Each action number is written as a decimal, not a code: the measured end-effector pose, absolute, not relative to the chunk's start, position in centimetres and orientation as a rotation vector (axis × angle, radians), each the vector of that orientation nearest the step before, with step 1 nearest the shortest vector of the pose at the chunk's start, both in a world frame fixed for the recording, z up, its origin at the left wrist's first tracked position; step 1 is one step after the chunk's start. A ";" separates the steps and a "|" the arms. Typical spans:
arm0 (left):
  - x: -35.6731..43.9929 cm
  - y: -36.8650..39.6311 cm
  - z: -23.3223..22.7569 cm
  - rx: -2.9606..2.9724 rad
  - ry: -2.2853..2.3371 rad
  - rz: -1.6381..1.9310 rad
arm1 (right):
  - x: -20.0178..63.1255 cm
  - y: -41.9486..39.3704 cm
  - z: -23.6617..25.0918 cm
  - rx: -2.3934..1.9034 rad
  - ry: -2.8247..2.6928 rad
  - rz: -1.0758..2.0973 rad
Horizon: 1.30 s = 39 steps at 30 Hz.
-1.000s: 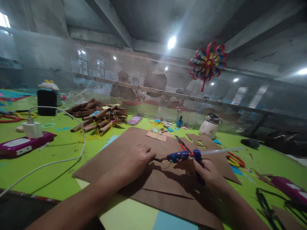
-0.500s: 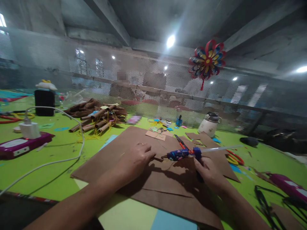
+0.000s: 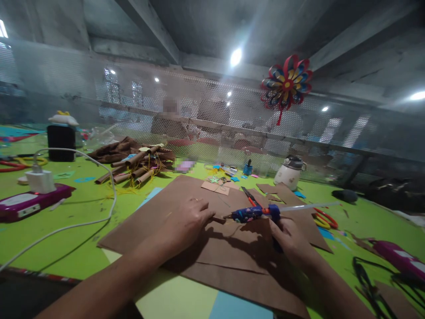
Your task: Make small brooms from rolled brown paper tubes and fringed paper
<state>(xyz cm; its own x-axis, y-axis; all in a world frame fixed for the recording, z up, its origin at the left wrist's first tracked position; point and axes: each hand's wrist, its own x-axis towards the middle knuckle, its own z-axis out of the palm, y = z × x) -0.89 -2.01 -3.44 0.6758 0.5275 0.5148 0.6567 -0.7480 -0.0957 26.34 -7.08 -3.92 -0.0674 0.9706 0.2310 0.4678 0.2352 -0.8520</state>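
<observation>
Over the brown cardboard [image 3: 142, 227], my right hand [image 3: 289, 235] grips the glue gun [image 3: 248, 214] (light and rigid, I judge; best held by its handle [image 3: 278, 245]); my left hand [image 3: 189, 221] pinches a small brown strip [image 3: 219, 220], probably easily bent.

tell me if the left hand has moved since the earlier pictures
No, not noticeably. Judged against the small card on the cardboard sheet, the left hand keeps about the same place, below it and to its left in the picture.
</observation>
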 end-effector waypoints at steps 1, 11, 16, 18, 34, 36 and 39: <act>-0.9 -2.1 -3.4 -2.620 -0.948 -0.678 | 26.3 -7.2 -3.8 -1.348 -1.679 0.755; -0.8 -2.3 -3.2 -2.627 -0.972 -0.715 | 25.7 -7.5 -3.3 -1.253 -1.620 0.825; -1.0 -2.0 -3.3 -2.618 -0.894 -0.848 | 25.9 -7.2 -3.2 -1.213 -1.656 0.797; -1.1 -1.9 -3.4 -2.606 -0.879 -0.876 | 26.0 -7.2 -3.3 -1.226 -1.622 0.772; -1.3 -1.7 -3.5 -2.575 -0.853 -0.899 | 25.8 -7.6 -3.4 -1.245 -1.576 0.728; -1.3 -1.7 -3.6 -2.574 -0.855 -0.894 | 25.9 -7.6 -3.3 -1.241 -1.600 0.704; -1.3 -1.6 -3.7 -2.565 -0.846 -0.906 | 26.1 -7.5 -3.3 -1.254 -1.607 0.696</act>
